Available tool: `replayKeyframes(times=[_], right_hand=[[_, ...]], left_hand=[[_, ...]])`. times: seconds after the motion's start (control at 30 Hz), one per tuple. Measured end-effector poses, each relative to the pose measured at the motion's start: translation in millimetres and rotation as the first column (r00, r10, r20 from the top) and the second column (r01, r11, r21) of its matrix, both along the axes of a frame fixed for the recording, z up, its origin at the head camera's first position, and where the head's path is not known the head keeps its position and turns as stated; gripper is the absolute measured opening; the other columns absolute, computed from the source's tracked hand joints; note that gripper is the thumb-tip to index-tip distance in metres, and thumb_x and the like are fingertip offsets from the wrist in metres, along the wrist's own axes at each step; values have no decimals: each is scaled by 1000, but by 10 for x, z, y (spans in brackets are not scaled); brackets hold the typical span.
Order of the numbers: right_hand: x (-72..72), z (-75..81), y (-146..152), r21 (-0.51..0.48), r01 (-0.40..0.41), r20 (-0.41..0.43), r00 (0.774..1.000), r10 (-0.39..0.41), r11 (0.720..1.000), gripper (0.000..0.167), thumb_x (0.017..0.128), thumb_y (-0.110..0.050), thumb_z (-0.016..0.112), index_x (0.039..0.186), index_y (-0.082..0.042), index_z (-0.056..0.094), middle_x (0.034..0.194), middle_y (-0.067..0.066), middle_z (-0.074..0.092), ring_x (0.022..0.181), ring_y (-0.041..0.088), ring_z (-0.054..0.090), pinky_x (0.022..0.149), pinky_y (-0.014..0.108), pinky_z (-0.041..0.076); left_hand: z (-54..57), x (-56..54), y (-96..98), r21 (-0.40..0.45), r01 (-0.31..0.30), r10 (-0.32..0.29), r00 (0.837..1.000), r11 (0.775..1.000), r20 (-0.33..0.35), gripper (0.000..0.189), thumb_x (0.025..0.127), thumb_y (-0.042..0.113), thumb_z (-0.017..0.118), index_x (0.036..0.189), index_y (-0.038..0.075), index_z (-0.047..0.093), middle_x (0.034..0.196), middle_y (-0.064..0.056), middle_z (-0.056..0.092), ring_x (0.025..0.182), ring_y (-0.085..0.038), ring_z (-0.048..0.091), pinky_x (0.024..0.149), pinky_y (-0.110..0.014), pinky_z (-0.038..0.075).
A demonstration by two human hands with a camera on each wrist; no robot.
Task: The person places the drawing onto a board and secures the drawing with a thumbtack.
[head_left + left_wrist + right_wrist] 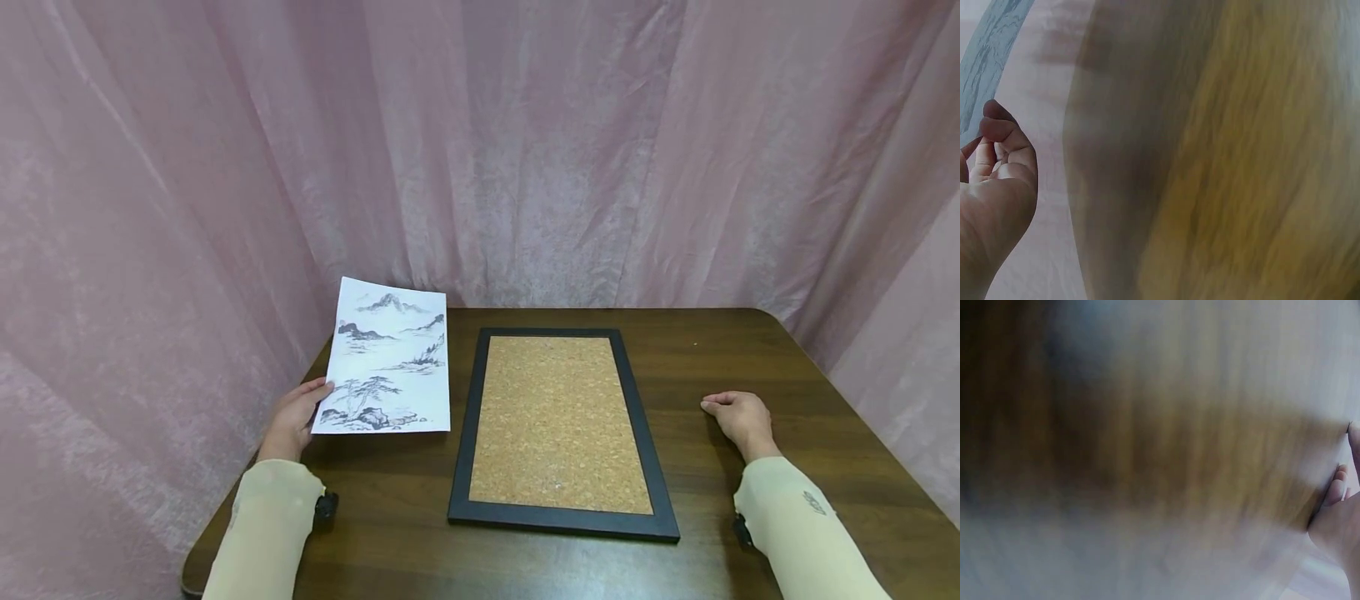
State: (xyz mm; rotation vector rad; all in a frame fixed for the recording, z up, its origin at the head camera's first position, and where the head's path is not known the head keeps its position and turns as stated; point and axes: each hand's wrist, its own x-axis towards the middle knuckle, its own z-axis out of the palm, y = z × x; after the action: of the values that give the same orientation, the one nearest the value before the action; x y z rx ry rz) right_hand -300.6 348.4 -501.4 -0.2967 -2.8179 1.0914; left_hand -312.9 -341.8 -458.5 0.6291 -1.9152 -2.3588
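My left hand (295, 414) pinches the lower left edge of a white sheet, an ink landscape print (390, 358) with mountains, trees and rocks. The sheet is held up over the table's left side, picture facing me. In the left wrist view, thumb and fingers grip a strip of the print (991, 56). Right of it, a cork board (558, 425) in a black frame lies flat on the table. My right hand (741, 419) is right of the board, fingers loosely bent, with nothing visible held. The right wrist view is blurred and shows only part of that hand (1341, 506).
The dark brown wooden table (390, 517) has rounded corners. Pink velvet curtains (555, 167) hang behind it and along both sides. A tiny pale speck (695, 343) lies on the table beyond the right hand.
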Motion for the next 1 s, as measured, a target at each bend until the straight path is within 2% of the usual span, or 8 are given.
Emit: replayKeyframes(times=[0.1, 0.2, 0.33, 0.43, 0.67, 1.0], right_hand=[[-95, -73, -143, -8, -23, 1, 1000, 23, 1000, 28, 98, -19, 62, 104, 6, 73, 118, 29, 64, 117, 52, 50, 99, 59, 35], [-186, -146, -287, -15, -40, 1, 999, 40, 999, 28, 98, -19, 61, 104, 5, 73, 119, 29, 63, 117, 52, 49, 99, 59, 34], [-284, -233, -486, -38, -55, 13, 998, 55, 998, 28, 98, -19, 61, 104, 6, 73, 118, 30, 63, 117, 52, 49, 99, 60, 34], [-349, -297, -637, -47, -66, 16, 998, 67, 997, 27, 98, -18, 61, 104, 6, 73, 118, 29, 64, 115, 51, 50, 98, 60, 35], [-525, -376, -976, -47, -115, 4, 993, 115, 992, 27, 98, -17, 62, 104, 6, 72, 118, 30, 63, 115, 52, 50, 97, 59, 36], [-833, -507, -1448, -60, -176, 0, 984, 177, 982, 27, 98, -19, 61, 105, 5, 73, 120, 30, 63, 117, 52, 49, 98, 60, 34]], left_hand=[[-14, 18, -50, 17, 10, -9, 999, 1000, -48, 17, 94, 11, 70, 107, 13, 60, 81, 5, 69, 70, -9, 68, 63, -25, 56], [6, 7, -63, 52, 5, -1, 998, 999, -63, 12, 95, 8, 67, 105, 11, 60, 80, 3, 70, 69, -10, 68, 62, -25, 57], [39, -8, -34, 77, -12, 15, 999, 997, -35, 9, 97, 5, 63, 104, 9, 59, 79, 2, 70, 67, -10, 67, 60, -25, 56], [25, -9, -16, 95, -2, 5, 1000, 995, -31, 9, 98, 5, 62, 104, 9, 58, 79, 2, 70, 67, -10, 67, 60, -25, 56], [-66, -47, 9, 68, -14, 16, 999, 998, -39, 10, 98, 6, 62, 107, 8, 58, 79, 1, 69, 67, -11, 67, 59, -26, 56], [-92, -39, 17, 61, -54, 58, 996, 997, -70, 16, 98, 6, 62, 112, 3, 58, 83, 0, 70, 70, -11, 68, 61, -26, 56]])
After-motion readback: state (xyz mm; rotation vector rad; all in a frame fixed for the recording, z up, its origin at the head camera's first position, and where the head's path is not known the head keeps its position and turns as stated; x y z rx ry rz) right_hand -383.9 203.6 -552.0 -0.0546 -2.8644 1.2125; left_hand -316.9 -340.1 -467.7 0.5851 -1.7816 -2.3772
